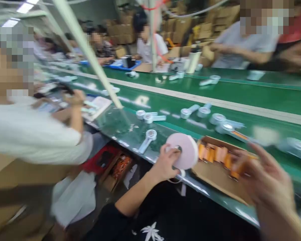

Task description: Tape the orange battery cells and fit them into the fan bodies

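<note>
My left hand (167, 164) is closed on a wide roll of white tape (187, 147), its fingers at the core and lower rim. A loose strip hangs below the roll. To the right, my right hand (268, 180) is over a shallow cardboard tray (215, 179). Its fingers are apart and blurred, close to the orange-wrapped cylindrical pieces (220, 154) lying in the tray; whether they touch one is not clear. Left of the tape roll, a light-blue handheld fan-like device (148, 139) lies on the table edge.
A green conveyor belt (165, 100) runs across, carrying several more light-blue devices (218, 118). A co-worker (35, 134) sits at my left; others sit across the belt. A slanted pale post (87, 53) rises at left. Below stands a box with orange parts (120, 165).
</note>
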